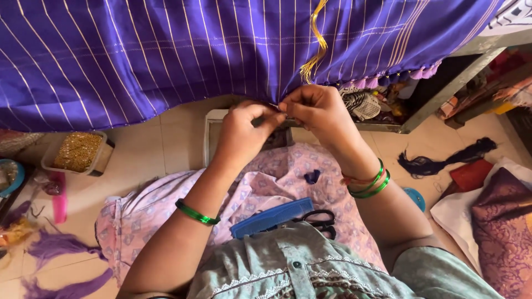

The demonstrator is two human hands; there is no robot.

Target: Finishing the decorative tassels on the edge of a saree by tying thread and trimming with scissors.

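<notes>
Hands: two, left hand and right hand, fingertips meeting at the cloth edge
Purple striped cloth: one
Gold thread bundle hanging on cloth: one
Green bangles: one on left wrist; count on right wrist unclear, more than one
Blue comb: one
Black-handled scissors: one pair
Tray of gold beads: one
Pink comb: one
Loose purple thread tufts on floor, left: at least two
Dark blue thread hank: one
</notes>
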